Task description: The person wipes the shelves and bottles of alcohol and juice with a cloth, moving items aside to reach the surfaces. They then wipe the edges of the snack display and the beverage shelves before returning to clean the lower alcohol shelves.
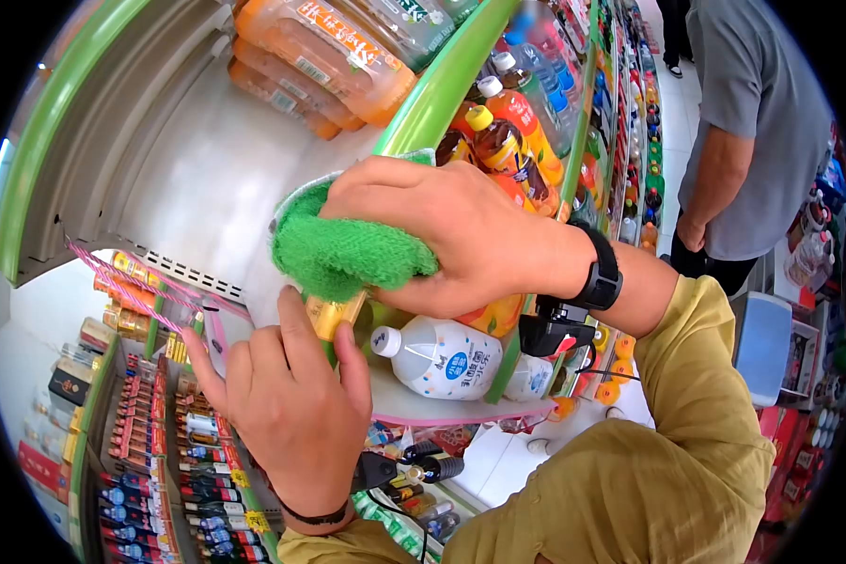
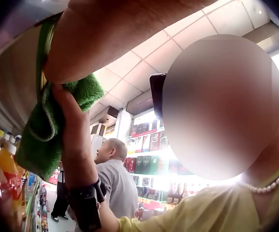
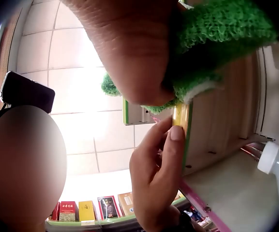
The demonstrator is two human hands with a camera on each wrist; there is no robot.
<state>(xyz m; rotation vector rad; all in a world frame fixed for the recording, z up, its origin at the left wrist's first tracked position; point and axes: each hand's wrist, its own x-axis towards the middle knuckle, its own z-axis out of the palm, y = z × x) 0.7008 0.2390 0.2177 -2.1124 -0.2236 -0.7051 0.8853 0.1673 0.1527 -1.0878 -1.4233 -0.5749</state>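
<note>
My right hand (image 1: 451, 235) grips a bunched green cloth (image 1: 343, 249) against the front edge of a shelf. In the left wrist view the cloth (image 2: 45, 135) hangs below that hand, with a pale hem showing. Beside it, my left hand (image 1: 296, 404) has its index finger and thumb on either side of the yellow strip (image 1: 329, 320) along the shelf edge. The right wrist view shows the left thumb lying on this yellow strip (image 3: 179, 116). Its other fingers spread away from the strip. Part of the strip is hidden under the cloth.
Orange drink bottles (image 1: 329, 61) lie on the shelf behind the cloth. A white bottle (image 1: 442, 357) sits just below the hands. Pink twisted cord (image 1: 122, 277) hangs at the left. A person in a grey shirt (image 1: 761, 122) stands in the aisle at right.
</note>
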